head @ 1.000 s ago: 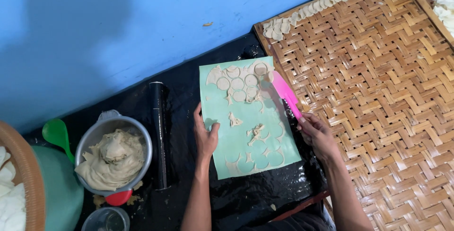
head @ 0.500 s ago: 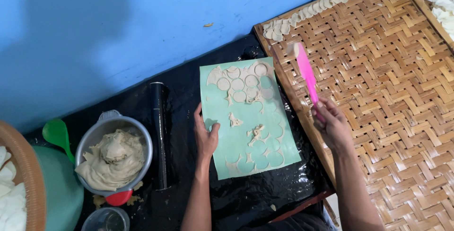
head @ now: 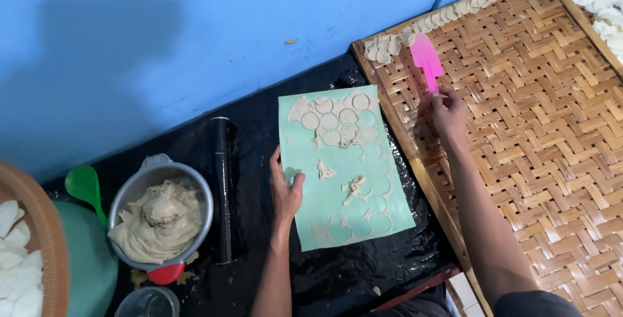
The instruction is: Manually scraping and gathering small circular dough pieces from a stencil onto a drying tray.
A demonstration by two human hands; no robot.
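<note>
Pink spatula [head: 426, 59] handle hidden in right hand [head: 446, 114]; blade visible.

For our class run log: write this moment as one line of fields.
left hand: pressing green mat edge | right hand: holds pink spatula over woven tray | dough rounds: on mat

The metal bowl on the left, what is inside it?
The metal bowl holds a big lump of beige dough. The dough covers the bottom, so anything beneath is hidden.
</note>
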